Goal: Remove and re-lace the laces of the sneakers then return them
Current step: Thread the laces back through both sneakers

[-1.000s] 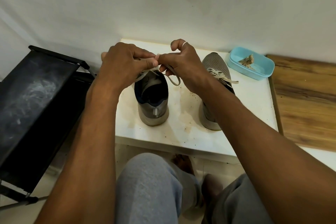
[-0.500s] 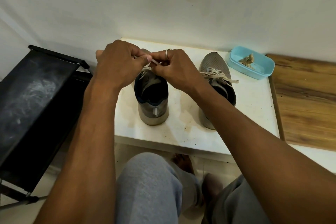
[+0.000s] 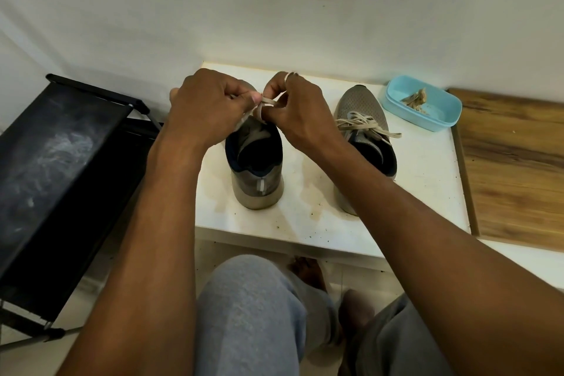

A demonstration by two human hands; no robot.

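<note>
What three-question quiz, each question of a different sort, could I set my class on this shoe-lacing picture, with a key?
1. Multiple choice: what do the left hand and right hand pinch between them?
A) the lace of the left shoe
B) a brush
C) a sock
2. True or false: the right shoe has a lace threaded through it.
3. Fill in: both shoes stand on the white table with their heels pointing ___ the person.
Key: 1 A; 2 true; 3 toward.
</note>
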